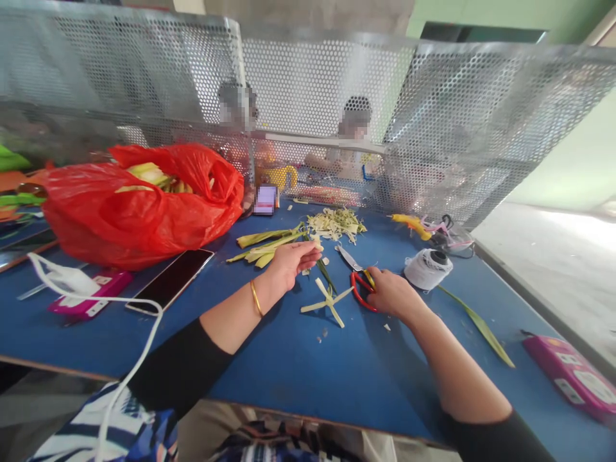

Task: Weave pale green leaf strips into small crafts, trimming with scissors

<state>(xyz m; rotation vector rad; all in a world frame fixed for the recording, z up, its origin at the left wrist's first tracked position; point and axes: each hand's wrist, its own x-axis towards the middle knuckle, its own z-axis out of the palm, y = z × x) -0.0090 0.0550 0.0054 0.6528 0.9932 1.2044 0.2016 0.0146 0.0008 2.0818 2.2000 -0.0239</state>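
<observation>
Right in front of us, beyond our patterned clothing [113, 423], is the blue table [308, 378]. Between our hands, a little nearer to us than our left fingertips, lies the star-shaped leaf piece [328, 300], its pale arms spread flat. Our left hand [289, 262] reaches in from the left, a gold bangle [256, 298] on the wrist, fingertips closed on a small pale piece [318, 244] just beyond the star. Our right hand [387, 290] is closed around the handles of the scissors [353, 264], just right of the star, blades pointing away and to the left.

Out on the right, we've got a magenta device [570, 377], then a single long leaf [486, 333] and a spool of white thread [428, 269]. Over on the left, a white cable [151, 359] loops past another magenta device [91, 294] and a dark-screened phone [173, 279].

Further on, leaf strips [264, 247] lie just past our left hand, a heap of pale cuttings [337, 224] beyond the scissors, and a bulging red bag [144, 208] to the left. A yellow-handled tool [411, 223] sits off to the right. At the back stands the perforated metal screen [327, 77], and through it we see two people, blurred.
</observation>
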